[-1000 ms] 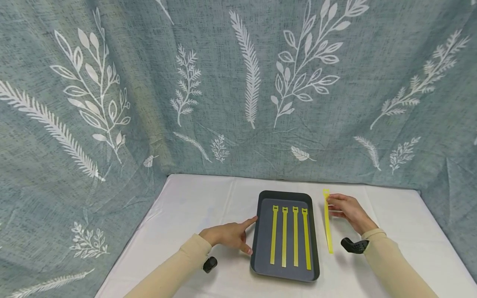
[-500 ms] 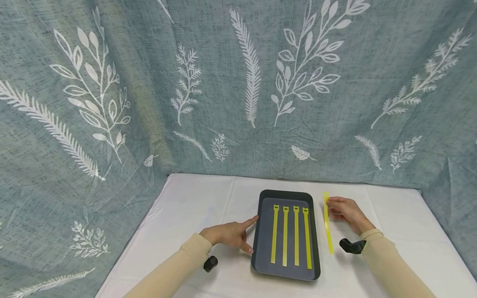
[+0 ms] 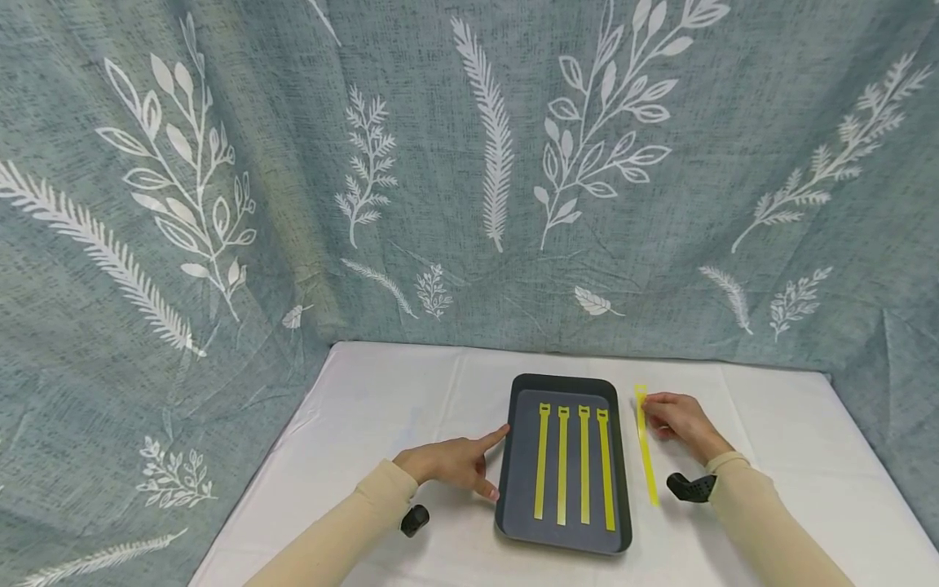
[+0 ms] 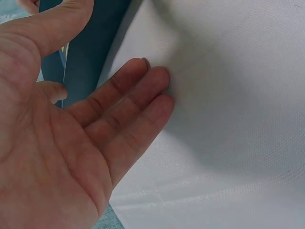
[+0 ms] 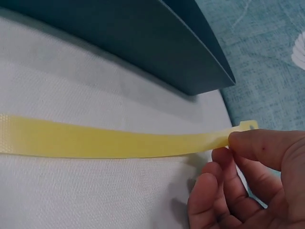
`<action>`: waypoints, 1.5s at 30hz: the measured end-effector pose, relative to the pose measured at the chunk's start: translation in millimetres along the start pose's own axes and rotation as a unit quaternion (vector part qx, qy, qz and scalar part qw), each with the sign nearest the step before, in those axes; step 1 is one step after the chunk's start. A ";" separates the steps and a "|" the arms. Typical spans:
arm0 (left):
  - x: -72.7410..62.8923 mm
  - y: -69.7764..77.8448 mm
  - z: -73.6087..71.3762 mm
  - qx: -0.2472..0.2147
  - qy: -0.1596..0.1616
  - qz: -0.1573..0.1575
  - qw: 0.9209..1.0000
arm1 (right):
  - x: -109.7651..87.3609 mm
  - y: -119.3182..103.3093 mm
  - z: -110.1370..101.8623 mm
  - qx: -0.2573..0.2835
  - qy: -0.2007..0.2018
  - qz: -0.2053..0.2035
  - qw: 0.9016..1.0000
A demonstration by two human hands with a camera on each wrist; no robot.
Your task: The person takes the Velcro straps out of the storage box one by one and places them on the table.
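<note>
My right hand point(image 3: 682, 422) pinches a yellow hook-and-loop cable tie point(image 3: 647, 461) between thumb and fingers, just below its slotted head. In the right wrist view the strap point(image 5: 114, 138) stretches away from the thumb over the white cloth, slightly bowed. A dark grey rectangular tray point(image 3: 522, 505) stands to the left of it. Inside lie several more yellow cable ties point(image 3: 562, 473), side by side with heads at the far end. My left hand point(image 3: 455, 463) rests its index finger and thumb against the tray's left wall; its other fingers point(image 4: 128, 112) extend loosely over the cloth.
White cloth point(image 3: 396, 391) covers the table. A grey-green curtain with white leaf prints point(image 3: 440, 204) hangs behind and along both sides. Each wrist wears a small black camera, such as the left one point(image 3: 414, 520).
My right hand has shifted slightly nearer to me with the cable tie, and its fingers have drawn closer together. The left hand stays at the tray's wall.
</note>
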State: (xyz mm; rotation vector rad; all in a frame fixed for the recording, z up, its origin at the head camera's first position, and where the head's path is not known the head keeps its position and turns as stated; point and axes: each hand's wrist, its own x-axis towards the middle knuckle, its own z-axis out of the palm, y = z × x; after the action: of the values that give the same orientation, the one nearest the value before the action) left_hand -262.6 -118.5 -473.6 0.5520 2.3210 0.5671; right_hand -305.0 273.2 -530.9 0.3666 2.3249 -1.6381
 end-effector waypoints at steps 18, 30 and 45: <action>-1.6 0.0 1.5 -0.007 0.001 0.001 1.000 | -5.0 -2.9 6.1 -0.094 0.015 -0.017 0.995; -2.6 -1.2 2.7 -0.019 0.004 0.004 1.000 | -5.3 -2.1 10.2 -0.169 0.037 -0.005 0.985; -3.5 1.3 -1.9 -0.024 -0.002 -0.002 1.000 | -5.1 -7.1 15.6 -0.191 0.045 0.011 0.980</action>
State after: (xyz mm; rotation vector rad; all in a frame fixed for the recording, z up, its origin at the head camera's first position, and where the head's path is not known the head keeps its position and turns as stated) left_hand -261.3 -119.7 -469.9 0.5251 2.2976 0.6170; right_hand -301.6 255.8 -527.9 0.3846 2.6181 -1.1462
